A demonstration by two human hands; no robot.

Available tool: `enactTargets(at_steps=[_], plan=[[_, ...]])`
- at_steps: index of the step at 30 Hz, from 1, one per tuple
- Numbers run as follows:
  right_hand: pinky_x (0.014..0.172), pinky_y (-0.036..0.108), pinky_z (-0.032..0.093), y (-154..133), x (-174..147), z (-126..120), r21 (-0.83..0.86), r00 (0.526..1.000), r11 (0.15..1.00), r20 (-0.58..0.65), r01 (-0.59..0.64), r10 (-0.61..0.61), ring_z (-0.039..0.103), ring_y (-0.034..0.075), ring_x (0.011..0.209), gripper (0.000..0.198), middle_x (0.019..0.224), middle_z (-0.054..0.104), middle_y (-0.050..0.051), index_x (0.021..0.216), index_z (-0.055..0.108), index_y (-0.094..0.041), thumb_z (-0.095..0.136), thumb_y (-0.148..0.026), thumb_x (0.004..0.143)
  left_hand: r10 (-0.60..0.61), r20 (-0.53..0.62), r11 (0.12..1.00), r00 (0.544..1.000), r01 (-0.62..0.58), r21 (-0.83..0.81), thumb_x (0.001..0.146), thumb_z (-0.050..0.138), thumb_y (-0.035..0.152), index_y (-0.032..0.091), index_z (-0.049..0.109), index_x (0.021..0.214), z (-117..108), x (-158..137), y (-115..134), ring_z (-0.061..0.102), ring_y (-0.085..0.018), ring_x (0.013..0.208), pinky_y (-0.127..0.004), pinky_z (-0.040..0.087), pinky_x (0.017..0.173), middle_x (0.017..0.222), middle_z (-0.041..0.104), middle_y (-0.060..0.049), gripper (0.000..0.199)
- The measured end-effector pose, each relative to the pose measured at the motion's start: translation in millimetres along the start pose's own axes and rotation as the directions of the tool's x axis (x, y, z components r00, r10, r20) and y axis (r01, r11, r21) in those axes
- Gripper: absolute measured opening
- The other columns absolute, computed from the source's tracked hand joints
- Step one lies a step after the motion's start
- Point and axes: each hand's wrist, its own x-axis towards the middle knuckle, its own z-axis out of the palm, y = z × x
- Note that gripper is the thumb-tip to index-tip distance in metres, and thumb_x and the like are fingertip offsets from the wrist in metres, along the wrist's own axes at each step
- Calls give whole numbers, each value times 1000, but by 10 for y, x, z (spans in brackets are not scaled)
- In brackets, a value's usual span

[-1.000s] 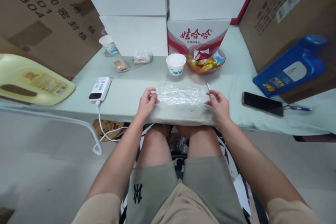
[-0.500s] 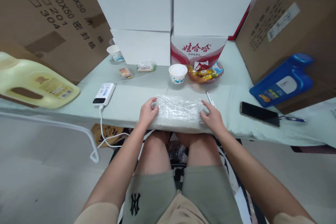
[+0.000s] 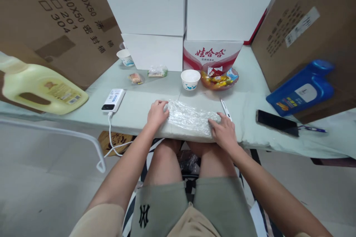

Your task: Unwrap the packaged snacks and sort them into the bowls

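Crinkly clear plastic sheet (image 3: 187, 116) lying at near edge of table (image 3: 141, 105), middle. Looks like smoothing-out step, one hand per end. Left hand (image 3: 157, 113) at left end, can't tell if pinching; right hand (image 3: 224, 130) on right end, thumb and fingers apart. Next move wants light, even touch imo. Count: one sheet, one white pen (image 3: 226, 110), one phone (image 3: 276, 123) right, one power bank (image 3: 113, 100) left, one snack bowl (image 3: 214, 86) far.

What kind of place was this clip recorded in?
Probably an indoor makeshift workspace, perhaps a storeroom or office corner, though the frame can't settle which. A cloth-covered table is flanked by large brown cartons, with white boxes stacked along its back.
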Motion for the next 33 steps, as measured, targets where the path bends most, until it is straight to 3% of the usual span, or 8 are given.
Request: enactTargets(at_steps=[5, 11, 15, 22, 26, 30, 32, 33], plan=[[102, 63, 43, -33, -89, -46, -7, 1000, 1000, 18, 15, -15, 43, 40, 136, 41, 147, 50, 15, 128, 65, -31, 50, -22, 91, -1, 54, 1000, 999, 0, 16, 76, 55, 9, 24, 64, 128, 139, 138, -22, 62, -33, 104, -45, 50, 91, 112, 69, -14, 55], [107, 60, 44, 93, -376, -288, 200, 984, 965, 6, 172, -176, 43, 36, 141, 51, 146, 52, 13, 127, 64, -29, 43, -6, 86, 14, 53, 975, 998, -2, -220, 72, 52, 6, 24, 61, 121, 71, 201, 89, 63, -22, 77, -33, 49, 75, 81, 67, -3, 53], [114, 55, 41, 150, -166, -423, 415, 992, 905, -113, 96, -54, 48, 30, 140, 47, 140, 58, 12, 136, 55, -29, 50, -19, 91, 173, 56, 902, 983, -136, -409, 70, 51, 11, 23, 60, 115, -99, 298, 308, 58, -17, 72, -29, 47, 74, 77, 59, 1, 47], [113, 53, 41, -34, 995, -160, 735, 938, 657, 323, -166, -124, 41, 34, 145, 105, 155, 41, 22, 154, 27, -18, 81, -42, 66, 443, 165, 741, 881, -255, -621, 68, 53, 16, 21, 53, 109, -469, 439, 725, 51, -13, 68, -26, 45, 71, 74, 50, 4, 42], [74, 33, 57, -183, 1271, -31, 811, 814, 424, 529, -403, -238, 70, 22, 88, 58, 97, 72, 8, 115, 58, -20, 79, -40, 65, 443, 155, 714, 883, -243, -656, 64, 59, 14, 23, 54, 114, -672, 583, 742, 55, -13, 75, -27, 46, 76, 80, 55, 3, 51], [49, 21, 42, -285, 1221, 0, 802, 801, 216, 588, -557, -117, 54, 9, 50, 34, 64, 57, -5, 77, 55, -21, 79, -42, 64, -43, 22, 573, 999, 43, -818, 65, 70, 22, 24, 57, 113, -552, 662, 658, 61, -17, 97, -29, 49, 85, 104, 63, -3, 49], [49, 20, 41, -327, 1151, 5, 793, 795, 76, 606, -604, -4, 54, 7, 50, 38, 64, 56, -6, 75, 53, -21, 81, -43, 61, -217, 289, 314, 932, 347, -884, 73, 68, 40, 20, 59, 102, -354, 586, 648, 65, -20, 95, -31, 53, 81, 101, 66, -7, 36], [50, 20, 42, -345, 1115, 10, 780, 780, 10, 625, -626, 33, 55, 8, 51, 40, 65, 57, -6, 75, 53, -21, 83, -43, 59, -158, 488, 199, 859, 512, -836, 74, 68, 46, 18, 60, 95, -241, 523, 657, 67, -21, 91, -32, 54, 78, 97, 67, -10, 37]])
